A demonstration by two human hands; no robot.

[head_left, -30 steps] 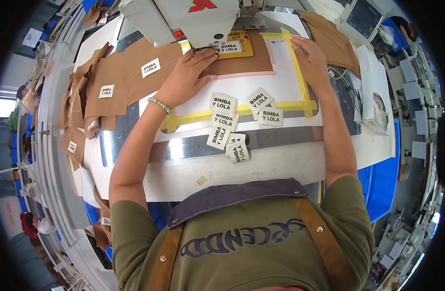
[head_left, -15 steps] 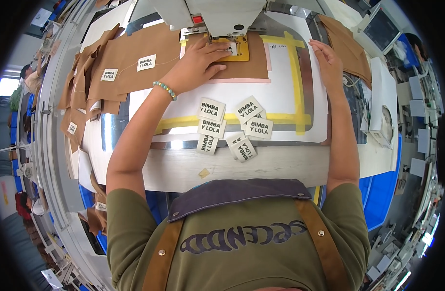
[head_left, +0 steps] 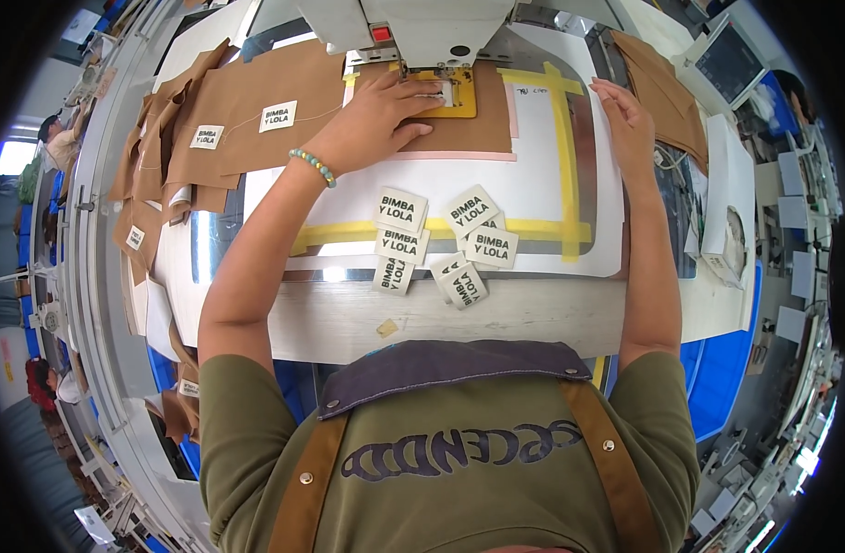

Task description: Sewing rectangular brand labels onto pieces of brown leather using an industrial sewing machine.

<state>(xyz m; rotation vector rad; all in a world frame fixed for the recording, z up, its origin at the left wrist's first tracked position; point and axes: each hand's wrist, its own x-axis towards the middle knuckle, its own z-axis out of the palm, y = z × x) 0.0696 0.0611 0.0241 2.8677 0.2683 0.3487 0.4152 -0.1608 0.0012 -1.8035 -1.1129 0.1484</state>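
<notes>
My left hand [head_left: 378, 124] lies palm down with fingers stretched out on a brown fabric panel [head_left: 478, 134], its fingertips reaching the yellow frame [head_left: 471, 97] under the sewing machine head [head_left: 432, 37]. A pale label [head_left: 446, 96] shows inside that frame, partly covered by my fingers. At the far right edge of the white template sheet [head_left: 533, 180], my right hand [head_left: 627, 120] rests with loosely bent fingers and nothing visible in them. Strips of yellow tape [head_left: 561, 157] cross the sheet. Nearer to me, several loose white printed labels [head_left: 401, 210] lie in two overlapping groups.
Brown panels with labels [head_left: 257, 78] spread to the left, joined by a thin thread. More brown pieces [head_left: 657, 92] are stacked at the right, near a screen [head_left: 728, 63] and a white box [head_left: 725, 207]. Blue bins [head_left: 717, 378] stand below the table edge.
My view has shifted slightly. The fingers of my right hand are a little more bent. My left hand stays on the brown panel, and the loose labels have not moved.
</notes>
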